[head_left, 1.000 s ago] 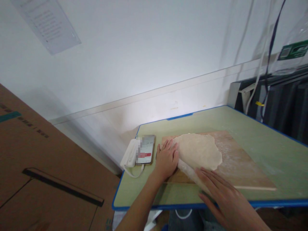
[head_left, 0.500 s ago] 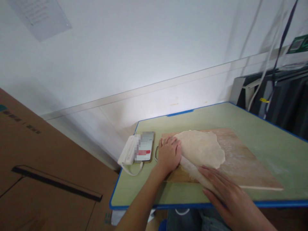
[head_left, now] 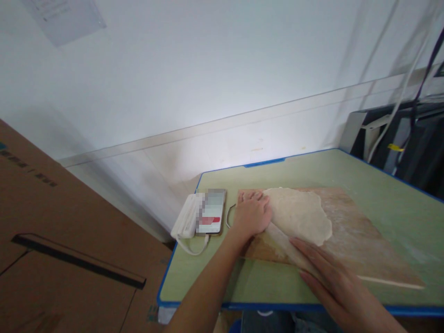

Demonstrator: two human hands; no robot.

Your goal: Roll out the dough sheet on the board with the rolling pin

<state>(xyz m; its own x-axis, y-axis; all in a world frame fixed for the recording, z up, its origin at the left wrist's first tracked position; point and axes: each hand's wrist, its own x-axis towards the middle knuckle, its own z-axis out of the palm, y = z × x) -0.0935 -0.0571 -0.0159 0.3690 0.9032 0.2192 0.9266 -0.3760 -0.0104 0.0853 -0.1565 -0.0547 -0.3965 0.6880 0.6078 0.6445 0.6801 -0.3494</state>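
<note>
A flat, uneven sheet of pale dough [head_left: 300, 215] lies on a floured wooden board [head_left: 360, 236]. Along its near left edge runs a flour-dusted rolling pin [head_left: 282, 243], slanting from upper left to lower right. My left hand [head_left: 252, 213] is wrapped over the pin's far end, beside the dough's left edge. My right hand [head_left: 326, 273] grips the near end, the pin passing between thumb and fingers. Both ends of the pin are hidden under the hands.
On the green, blue-edged table [head_left: 194, 277], a phone [head_left: 212, 212] lies beside a white power bank [head_left: 187, 217] with a short cable. A large cardboard box [head_left: 76, 231] stands at left. Dark panels and hanging cables [head_left: 391, 120] are at the right back.
The view has shifted slightly, so the board, dough and table sit a little farther right. Both hands remain on the rolling pin in nearly the same place on the board.
</note>
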